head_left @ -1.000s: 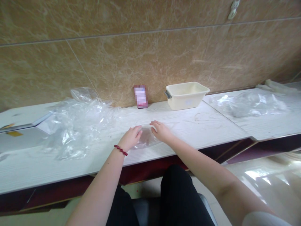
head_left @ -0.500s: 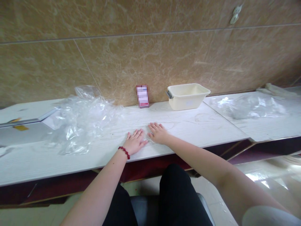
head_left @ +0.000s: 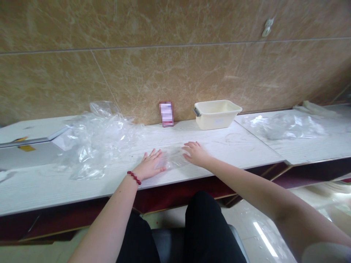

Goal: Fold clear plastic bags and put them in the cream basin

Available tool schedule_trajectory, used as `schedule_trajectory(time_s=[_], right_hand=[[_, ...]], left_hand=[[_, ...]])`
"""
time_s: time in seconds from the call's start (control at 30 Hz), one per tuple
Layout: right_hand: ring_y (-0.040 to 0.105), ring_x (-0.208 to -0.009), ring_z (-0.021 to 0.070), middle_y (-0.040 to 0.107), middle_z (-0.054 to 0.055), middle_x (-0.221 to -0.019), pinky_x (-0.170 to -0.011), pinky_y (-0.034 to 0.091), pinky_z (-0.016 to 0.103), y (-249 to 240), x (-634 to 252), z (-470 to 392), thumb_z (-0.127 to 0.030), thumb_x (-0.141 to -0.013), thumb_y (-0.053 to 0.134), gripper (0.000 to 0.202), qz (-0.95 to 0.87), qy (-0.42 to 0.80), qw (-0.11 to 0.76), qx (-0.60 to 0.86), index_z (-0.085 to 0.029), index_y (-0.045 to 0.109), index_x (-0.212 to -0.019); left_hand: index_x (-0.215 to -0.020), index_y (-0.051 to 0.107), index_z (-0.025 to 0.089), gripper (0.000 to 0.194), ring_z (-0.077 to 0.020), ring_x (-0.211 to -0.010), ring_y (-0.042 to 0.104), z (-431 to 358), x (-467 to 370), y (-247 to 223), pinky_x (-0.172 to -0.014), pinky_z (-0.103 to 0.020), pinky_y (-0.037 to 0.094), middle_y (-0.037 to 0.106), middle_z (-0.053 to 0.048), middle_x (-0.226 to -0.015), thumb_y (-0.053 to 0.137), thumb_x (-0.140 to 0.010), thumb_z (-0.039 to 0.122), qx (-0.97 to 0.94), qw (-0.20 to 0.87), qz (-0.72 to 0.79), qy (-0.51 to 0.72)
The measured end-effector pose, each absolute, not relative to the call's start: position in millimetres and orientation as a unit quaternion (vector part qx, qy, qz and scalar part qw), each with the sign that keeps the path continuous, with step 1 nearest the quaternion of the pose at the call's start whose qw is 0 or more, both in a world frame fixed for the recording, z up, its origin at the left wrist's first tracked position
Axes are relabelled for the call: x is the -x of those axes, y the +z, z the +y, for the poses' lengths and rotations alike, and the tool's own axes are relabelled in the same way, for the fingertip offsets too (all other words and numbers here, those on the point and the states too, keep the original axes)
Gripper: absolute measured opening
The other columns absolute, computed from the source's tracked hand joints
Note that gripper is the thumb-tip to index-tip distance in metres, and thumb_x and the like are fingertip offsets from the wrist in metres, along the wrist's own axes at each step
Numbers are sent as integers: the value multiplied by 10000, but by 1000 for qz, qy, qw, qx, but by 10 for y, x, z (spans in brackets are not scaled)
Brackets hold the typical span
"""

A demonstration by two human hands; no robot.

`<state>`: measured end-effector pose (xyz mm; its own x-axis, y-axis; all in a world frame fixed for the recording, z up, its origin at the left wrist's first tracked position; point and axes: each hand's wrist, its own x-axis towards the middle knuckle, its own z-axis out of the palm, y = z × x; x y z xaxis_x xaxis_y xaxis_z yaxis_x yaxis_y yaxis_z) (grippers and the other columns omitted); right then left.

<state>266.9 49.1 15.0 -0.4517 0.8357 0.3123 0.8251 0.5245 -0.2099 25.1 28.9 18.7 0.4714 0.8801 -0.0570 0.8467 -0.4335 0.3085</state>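
Observation:
A clear plastic bag [head_left: 175, 159] lies flat on the white wood-grain table [head_left: 219, 144], between my two hands. My left hand [head_left: 150, 165], with a red bead bracelet at the wrist, rests with spread fingers at the bag's left end. At its right end, my right hand [head_left: 196, 153] lies palm down, its fingers apart and slightly bent over the plastic. Neither hand has its fingers closed round anything.
A heap of clear plastic bags [head_left: 95, 137] lies to the left, beside a grey-white box [head_left: 35, 155]. Against the wall stand a phone-like object [head_left: 166, 114] and a cream bin [head_left: 216, 118]. More clear plastic [head_left: 290, 126] lies at the right.
My hands have moved apart, the left one leftward and the right one rightward. More of the clear bag shows between them. The camera view has shifted slightly.

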Motion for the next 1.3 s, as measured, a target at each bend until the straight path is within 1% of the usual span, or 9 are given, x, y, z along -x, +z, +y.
schedule_trajectory(time_s=[0.13,0.3,0.43,0.6,0.73,0.9,1.07,1.17,1.3], right_hand=[[424,-994,193,544,57,-1029,-919,200,395,268,-2663,243,-287,-726,484,210,-924,-19,148,351,-210,593,-887],[464,-929,183,597,58,-913,-896,203,386,273,-2607,186,-196,-731,475,151,-941,-56,123,312,-195,605,-807],[480,-879,169,605,64,-852,-863,231,365,256,-2609,267,-154,-748,436,165,-947,-84,107,289,-174,599,-758],[476,-856,171,590,76,-841,-843,250,346,295,-2604,317,-193,-741,442,156,-951,-105,95,275,-153,582,-797],[481,-863,184,589,78,-812,-833,274,347,395,-2576,383,-216,-744,430,180,-944,-71,136,291,-145,584,-802],[505,-869,145,590,35,-872,-820,335,294,581,-2624,603,-287,-742,447,188,-893,83,291,334,-185,570,-842],[488,-952,141,541,59,-1023,-834,358,311,638,-2732,949,-408,-734,450,362,-723,306,454,421,-188,470,-1021],[489,-965,157,508,79,-1087,-806,386,335,584,-2723,1122,-496,-763,341,440,-604,512,443,420,-189,434,-1064],[539,-866,162,535,87,-1040,-733,430,334,483,-2578,1245,-566,-760,252,510,-505,728,333,322,-178,478,-1002]], left_hand=[[-1195,363,261,563,-192,-1237,81,190,-357,261,-964,-393,-59,236,-34,-1325,470,-678,459,-884,175,431,49],[-1144,432,233,429,-152,-1213,196,180,-423,188,-984,-334,24,315,-47,-1290,437,-728,340,-869,206,447,57],[-1119,454,226,424,-155,-1195,245,161,-437,173,-987,-329,36,352,-55,-1269,451,-716,358,-861,215,456,72],[-1096,465,200,519,-216,-1174,284,126,-679,205,-987,-376,6,411,-85,-1227,574,-615,360,-840,197,468,189],[-907,582,194,260,-228,-1027,460,224,-871,243,-976,-357,132,592,-84,-986,528,-653,205,-814,231,477,239],[-676,631,206,139,-216,-767,562,391,-789,386,-805,-332,362,638,-34,-717,512,-678,278,-753,347,490,267],[-844,617,143,242,-185,-842,552,510,-582,635,-783,-289,389,628,-60,-869,494,-717,308,-599,560,440,366],[-906,583,123,233,-158,-828,559,603,-498,720,-747,-260,416,611,-76,-902,460,-752,246,-488,649,389,435],[-885,573,104,196,-131,-760,574,763,-437,662,-712,-236,440,608,-72,-859,428,-763,151,-393,695,359,484]])
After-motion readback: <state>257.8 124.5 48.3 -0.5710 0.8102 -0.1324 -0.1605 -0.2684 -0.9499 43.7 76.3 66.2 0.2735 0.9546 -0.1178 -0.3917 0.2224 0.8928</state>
